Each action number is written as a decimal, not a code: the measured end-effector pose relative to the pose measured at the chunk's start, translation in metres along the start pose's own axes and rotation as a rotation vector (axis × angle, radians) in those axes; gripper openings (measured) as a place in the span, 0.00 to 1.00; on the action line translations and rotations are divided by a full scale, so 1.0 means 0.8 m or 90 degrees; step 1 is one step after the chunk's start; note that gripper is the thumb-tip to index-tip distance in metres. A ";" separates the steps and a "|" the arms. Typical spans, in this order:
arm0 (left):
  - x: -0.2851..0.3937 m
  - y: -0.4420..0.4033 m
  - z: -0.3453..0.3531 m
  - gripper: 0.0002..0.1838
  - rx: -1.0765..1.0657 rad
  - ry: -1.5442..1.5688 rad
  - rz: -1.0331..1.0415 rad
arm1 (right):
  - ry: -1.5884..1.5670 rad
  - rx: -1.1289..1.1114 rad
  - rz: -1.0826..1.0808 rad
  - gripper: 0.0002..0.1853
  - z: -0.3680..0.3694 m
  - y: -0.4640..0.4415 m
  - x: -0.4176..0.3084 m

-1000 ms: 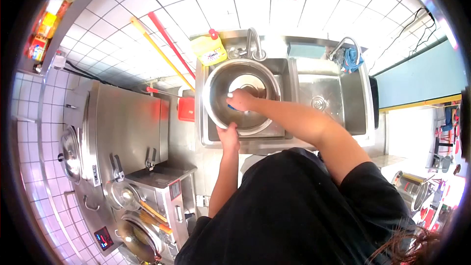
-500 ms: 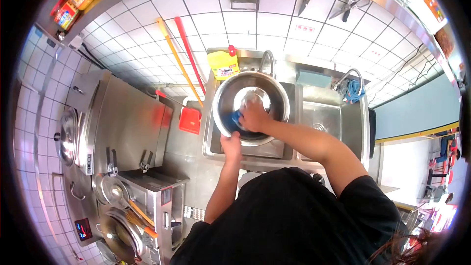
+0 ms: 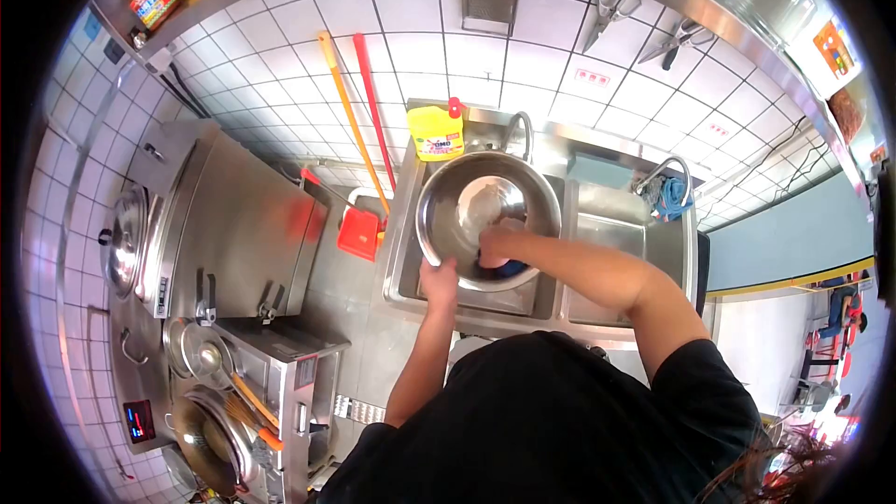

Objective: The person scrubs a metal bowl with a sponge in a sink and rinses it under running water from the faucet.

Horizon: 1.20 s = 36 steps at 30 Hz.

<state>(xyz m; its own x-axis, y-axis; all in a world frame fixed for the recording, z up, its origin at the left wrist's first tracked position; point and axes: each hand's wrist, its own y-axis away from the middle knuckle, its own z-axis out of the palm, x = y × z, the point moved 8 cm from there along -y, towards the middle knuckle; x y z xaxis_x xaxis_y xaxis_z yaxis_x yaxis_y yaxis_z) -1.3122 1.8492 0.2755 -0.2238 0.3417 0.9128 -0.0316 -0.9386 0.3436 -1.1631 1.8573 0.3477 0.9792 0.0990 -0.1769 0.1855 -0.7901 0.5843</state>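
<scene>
A large round stainless steel basin (image 3: 450,196) is tilted over the left sink (image 3: 411,291). My left hand (image 3: 439,282) is closed on its near left rim. Inside the basin, my right hand (image 3: 502,241) presses a blue cloth (image 3: 509,270) against the near inner wall. Most of the cloth is hidden under the hand, so whether it is a rag or a scouring pad is hard to make out. Just behind the basin stand a yellow detergent jug (image 3: 435,135) with a red cap and a curved faucet (image 3: 523,126).
To the right is a second sink (image 3: 611,233), with blue cloths (image 3: 670,198) hanging by its faucet. A red dustpan (image 3: 358,232) and long handles lean on the left. Farther left stand a steel cabinet (image 3: 247,224) and a wok (image 3: 205,443). Scissors (image 3: 611,11) hang on the wall.
My right hand has moved with the blue cloth from the basin's left side toward its near right side. The left hand stays on the rim. The whole view has shifted slightly.
</scene>
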 end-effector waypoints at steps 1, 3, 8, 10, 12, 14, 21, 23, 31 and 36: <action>0.000 0.004 0.005 0.21 -0.020 -0.013 -0.017 | -0.091 -0.019 -0.032 0.13 0.009 -0.012 -0.010; 0.000 0.010 0.012 0.19 -0.060 -0.042 -0.048 | -0.329 0.040 -0.079 0.16 0.017 -0.038 -0.013; -0.006 0.011 0.007 0.18 -0.069 -0.021 -0.027 | 0.039 0.559 -0.163 0.21 -0.051 -0.008 0.011; 0.003 0.008 0.001 0.18 -0.062 -0.029 0.029 | 0.071 0.330 0.047 0.17 -0.043 -0.024 0.041; 0.003 0.002 -0.002 0.19 -0.054 -0.036 0.018 | 0.074 0.084 0.332 0.15 -0.020 -0.025 0.077; -0.001 0.000 -0.004 0.17 -0.038 -0.041 0.007 | 0.164 -0.065 0.066 0.11 0.022 -0.016 0.039; 0.019 0.021 0.011 0.16 -0.036 -0.074 0.023 | 0.088 0.373 -0.168 0.14 -0.057 0.007 0.013; 0.010 0.010 -0.003 0.17 -0.021 -0.048 0.090 | 0.198 0.082 0.069 0.15 -0.012 -0.021 0.051; 0.006 0.011 0.024 0.15 -0.054 -0.062 0.055 | -0.008 0.140 -0.049 0.22 -0.036 -0.020 0.014; 0.018 -0.004 0.019 0.14 -0.052 -0.099 0.076 | 0.251 -0.163 0.098 0.22 -0.015 0.038 0.012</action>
<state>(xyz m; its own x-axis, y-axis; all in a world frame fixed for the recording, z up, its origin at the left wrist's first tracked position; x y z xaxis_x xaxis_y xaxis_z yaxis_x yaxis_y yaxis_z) -1.3006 1.8579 0.2907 -0.0775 0.2254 0.9712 -0.0941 -0.9714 0.2180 -1.1472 1.8414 0.3737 0.9441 0.2532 0.2109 0.0020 -0.6444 0.7647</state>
